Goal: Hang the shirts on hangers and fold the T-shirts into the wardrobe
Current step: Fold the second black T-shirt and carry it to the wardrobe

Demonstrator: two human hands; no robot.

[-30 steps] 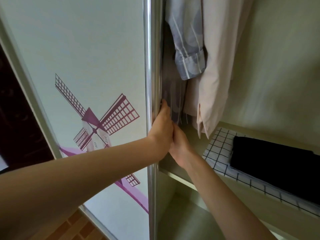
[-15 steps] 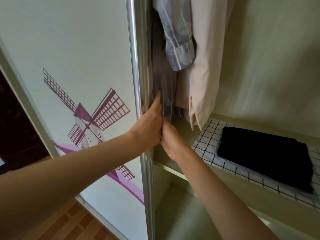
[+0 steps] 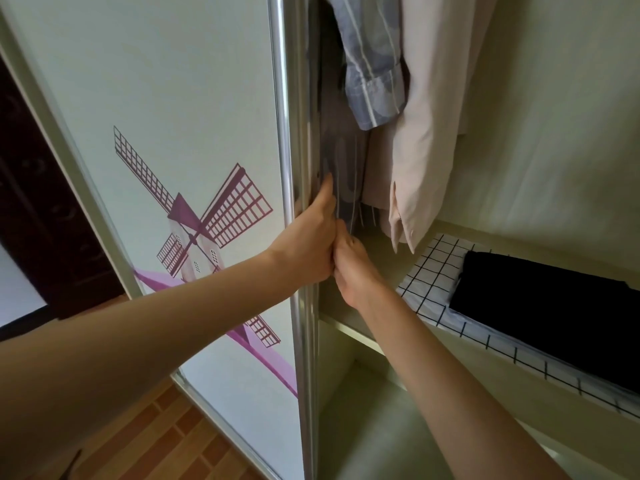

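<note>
Both my hands meet at the metal edge (image 3: pixel 294 150) of the sliding wardrobe door (image 3: pixel 173 98), which bears a purple windmill picture. My left hand (image 3: pixel 308 244) grips that edge with its thumb up along the inner side. My right hand (image 3: pixel 353 268) is tucked right behind it, fingers hidden behind the left hand and the door. Inside, a blue striped shirt (image 3: pixel 370 64) and a pale pink shirt (image 3: pixel 426 126) hang. On the shelf (image 3: pixel 349 327) lie a folded white grid-pattern T-shirt (image 3: pixel 429 271) and a folded black T-shirt (image 3: pixel 554 306) on top of it.
The wardrobe's cream back wall (image 3: pixel 554 116) stands at the right. A lower compartment (image 3: pixel 374 427) opens beneath the shelf. Brown tiled floor (image 3: pixel 156 438) shows at the bottom left, with a dark wooden frame (image 3: pixel 41 202) at the far left.
Both hands have stayed together on the door's metal edge. The view shifted slightly, and the door edge sits a little left of where it was a second ago.
</note>
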